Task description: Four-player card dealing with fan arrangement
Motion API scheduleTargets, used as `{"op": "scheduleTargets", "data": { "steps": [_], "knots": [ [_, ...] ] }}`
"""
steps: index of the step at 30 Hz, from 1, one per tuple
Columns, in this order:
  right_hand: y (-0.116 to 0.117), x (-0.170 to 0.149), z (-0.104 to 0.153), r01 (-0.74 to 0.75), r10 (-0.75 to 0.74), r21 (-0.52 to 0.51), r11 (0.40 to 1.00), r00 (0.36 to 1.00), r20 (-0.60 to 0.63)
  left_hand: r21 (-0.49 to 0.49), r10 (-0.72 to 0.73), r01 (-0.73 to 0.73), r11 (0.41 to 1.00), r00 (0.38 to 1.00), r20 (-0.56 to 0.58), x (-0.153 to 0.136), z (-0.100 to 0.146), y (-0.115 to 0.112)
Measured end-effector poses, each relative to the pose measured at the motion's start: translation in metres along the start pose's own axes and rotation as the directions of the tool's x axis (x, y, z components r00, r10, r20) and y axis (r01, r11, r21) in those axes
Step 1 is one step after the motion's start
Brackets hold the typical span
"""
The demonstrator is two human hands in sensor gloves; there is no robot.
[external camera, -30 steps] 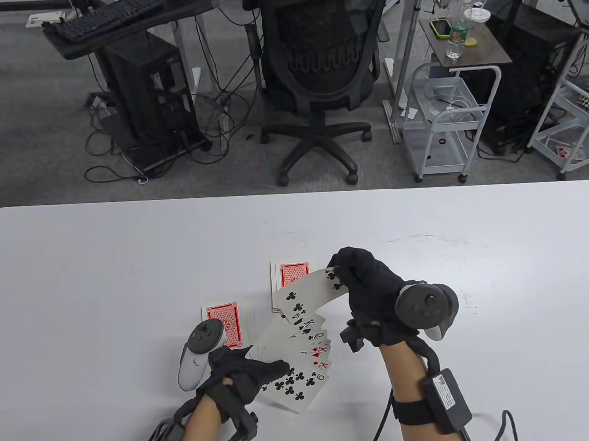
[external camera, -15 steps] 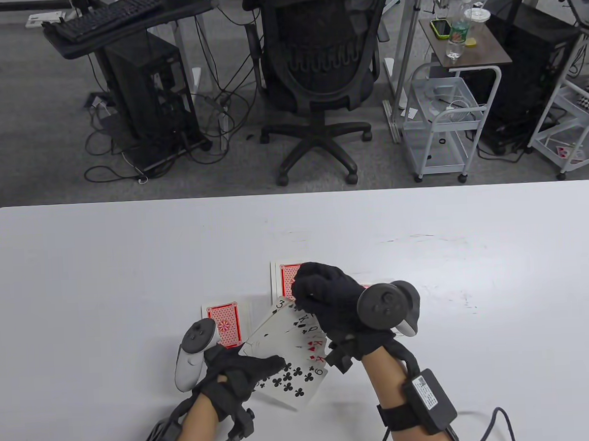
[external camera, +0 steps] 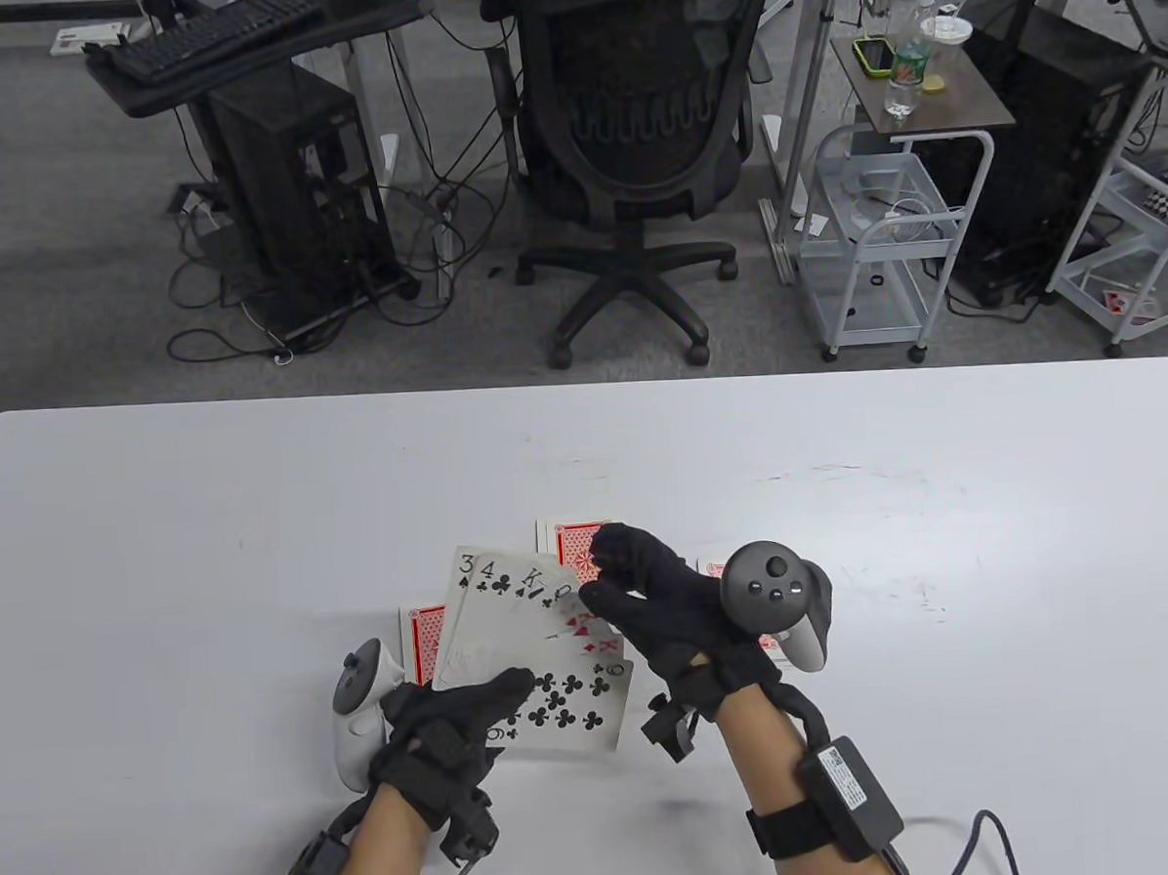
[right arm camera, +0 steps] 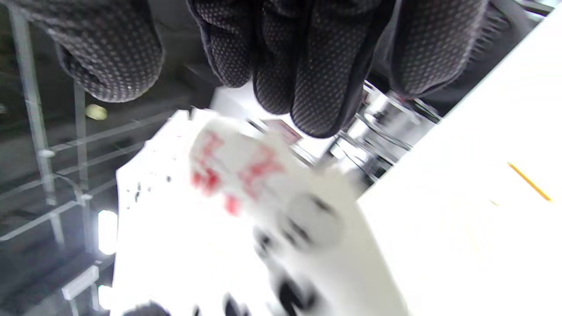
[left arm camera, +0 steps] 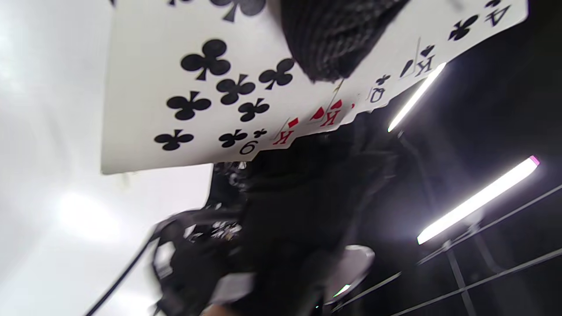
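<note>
My left hand [external camera: 490, 702] grips the lower left corner of a face-up fan of cards [external camera: 526, 646]; a nine of clubs lies in front, and a 3, a 4 and court cards peek out behind. In the left wrist view its thumb [left arm camera: 325, 39] presses on the fan [left arm camera: 197, 96]. My right hand [external camera: 603, 578] hovers at the fan's upper right edge with thumb and fingers loosely curled. The right wrist view shows those fingers [right arm camera: 307, 66] with nothing between them above the blurred fan [right arm camera: 246, 210].
Red-backed face-down piles lie on the white table [external camera: 159, 538]: one [external camera: 575, 541] behind the fan, one [external camera: 422, 642] partly hidden at its left, one [external camera: 713, 566] mostly under my right hand. An office chair [external camera: 628, 161] stands beyond the far edge.
My right hand brought its club card to the fan and let it go. The fan swung left and more upright, and now shows the 3 and 4. My left hand shifted slightly left.
</note>
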State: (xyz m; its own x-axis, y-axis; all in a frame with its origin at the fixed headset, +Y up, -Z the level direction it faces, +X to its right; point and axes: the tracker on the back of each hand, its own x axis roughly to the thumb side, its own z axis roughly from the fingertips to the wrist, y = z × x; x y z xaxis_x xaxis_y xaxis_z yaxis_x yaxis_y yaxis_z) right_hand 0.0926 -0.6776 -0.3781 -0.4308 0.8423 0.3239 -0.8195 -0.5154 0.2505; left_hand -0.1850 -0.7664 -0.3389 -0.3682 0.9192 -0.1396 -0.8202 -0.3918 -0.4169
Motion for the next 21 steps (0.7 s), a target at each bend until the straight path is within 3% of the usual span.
{"op": "scheduleTargets", "data": {
  "steps": [4,10,12,18,21],
  "knots": [
    [0.021,-0.014,-0.003,-0.026,0.054,0.212,0.977,0.991,-0.126,0.073,0.067,-0.072,0.995,0.995,0.070,0.001,0.003,0.006],
    [0.031,-0.010,-0.003,0.175,-0.176,-0.021,0.984,0.981,-0.077,0.042,-0.022,0.020,0.999,0.998,0.064,0.004,0.002,0.002],
    [0.031,-0.009,-0.001,0.152,-0.159,-0.089,0.984,0.985,-0.071,0.019,-0.008,0.007,1.000,0.998,0.062,0.003,0.002,-0.002],
    [0.030,-0.009,-0.001,0.149,-0.150,-0.041,0.988,0.988,-0.027,0.042,-0.012,0.010,0.999,0.999,0.048,0.001,0.002,0.004],
    [0.028,-0.015,-0.003,0.188,-0.182,0.059,0.980,0.979,-0.095,0.056,0.042,-0.047,0.997,0.996,0.081,0.002,0.004,0.005]
  ]
}}
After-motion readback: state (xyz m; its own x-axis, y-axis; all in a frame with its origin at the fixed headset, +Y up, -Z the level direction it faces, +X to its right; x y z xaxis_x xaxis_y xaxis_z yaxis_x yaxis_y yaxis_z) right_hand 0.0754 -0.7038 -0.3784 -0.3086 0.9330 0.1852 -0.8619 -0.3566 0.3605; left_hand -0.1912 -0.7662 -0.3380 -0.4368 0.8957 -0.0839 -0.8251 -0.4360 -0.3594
